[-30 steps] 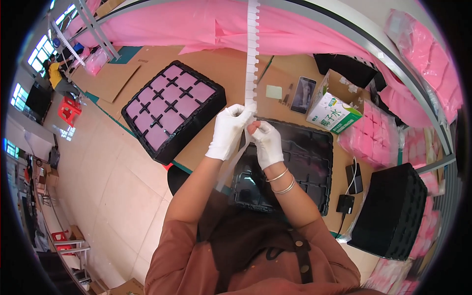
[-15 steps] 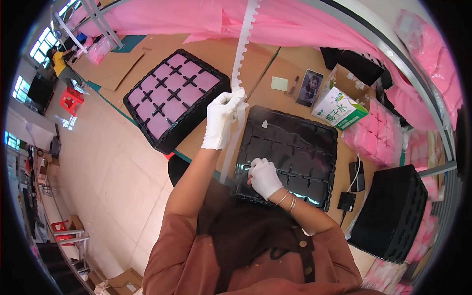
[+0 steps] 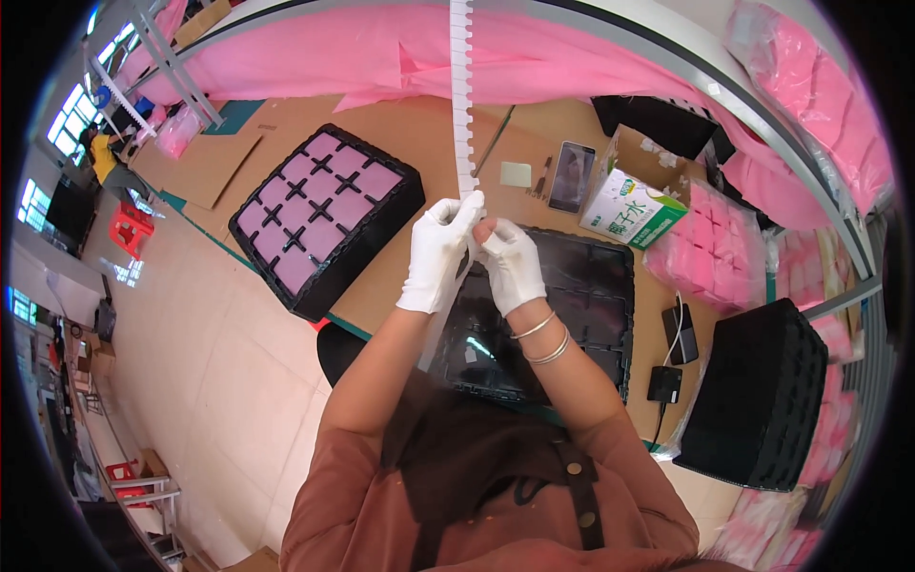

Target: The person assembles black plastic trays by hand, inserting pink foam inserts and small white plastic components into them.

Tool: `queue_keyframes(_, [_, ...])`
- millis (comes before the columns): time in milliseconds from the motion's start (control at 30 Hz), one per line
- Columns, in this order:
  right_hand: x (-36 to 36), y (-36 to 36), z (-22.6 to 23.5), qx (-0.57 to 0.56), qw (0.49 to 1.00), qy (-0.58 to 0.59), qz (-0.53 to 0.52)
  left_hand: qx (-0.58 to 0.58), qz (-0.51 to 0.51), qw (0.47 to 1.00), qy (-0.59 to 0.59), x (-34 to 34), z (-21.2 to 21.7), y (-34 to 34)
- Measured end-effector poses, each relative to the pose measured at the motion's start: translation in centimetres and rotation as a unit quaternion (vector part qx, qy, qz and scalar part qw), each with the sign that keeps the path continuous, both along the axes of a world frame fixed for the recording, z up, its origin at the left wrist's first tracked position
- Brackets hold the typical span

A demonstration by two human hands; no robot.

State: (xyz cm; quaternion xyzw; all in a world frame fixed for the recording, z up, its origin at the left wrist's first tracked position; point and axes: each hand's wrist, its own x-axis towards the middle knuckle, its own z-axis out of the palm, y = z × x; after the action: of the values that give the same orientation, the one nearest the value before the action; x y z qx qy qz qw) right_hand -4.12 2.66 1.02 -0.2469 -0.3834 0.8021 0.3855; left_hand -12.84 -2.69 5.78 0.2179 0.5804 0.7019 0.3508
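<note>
A long white strip of small stickers [image 3: 461, 105] hangs from above, its right edge notched. My gloved left hand [image 3: 435, 253] is closed on it, and the lower end trails below toward my lap. Close beside it, my right hand [image 3: 512, 267], gloved with a bare thumb tip, pinches at the strip's edge. Under my hands lies a black plastic tray [image 3: 591, 329] with a grid of ridges. A small pale sticker [image 3: 471, 356] sits in its near left part. My hands cover the tray's far left corner.
A black tray with pink pads [image 3: 329, 205] stands at left. Behind are a phone [image 3: 572, 176], a pale note pad [image 3: 516, 173] and an open carton [image 3: 634, 210]. Bagged pink pads [image 3: 705, 248], a black charger [image 3: 664, 384] and stacked black trays [image 3: 753, 400] lie right. A person works far left.
My right hand has risen from the tray to the strip beside my left hand. A pale sticker now shows where that hand was. My left hand still holds the strip.
</note>
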Motion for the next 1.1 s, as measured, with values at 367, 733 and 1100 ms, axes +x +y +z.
queue_keyframes(367, [7.0, 5.5, -1.7, 0.447, 0.83, -0.217, -0.252, -0.027, -0.026, 0.999, 0.007, -3.6, -0.3, 1.3])
queue_keyframes(733, [16.9, 15.8, -10.7, 0.437, 0.587, -0.647, -0.214, -0.061, -0.062, 0.994, 0.06, -3.0, -1.1, 1.7])
queue_keyframes(1100, [1.2, 3.4, 0.7, 0.164, 0.985, -0.052, -0.017, 0.085, 0.009, 0.995, 0.041, 0.8, -1.8, 3.2])
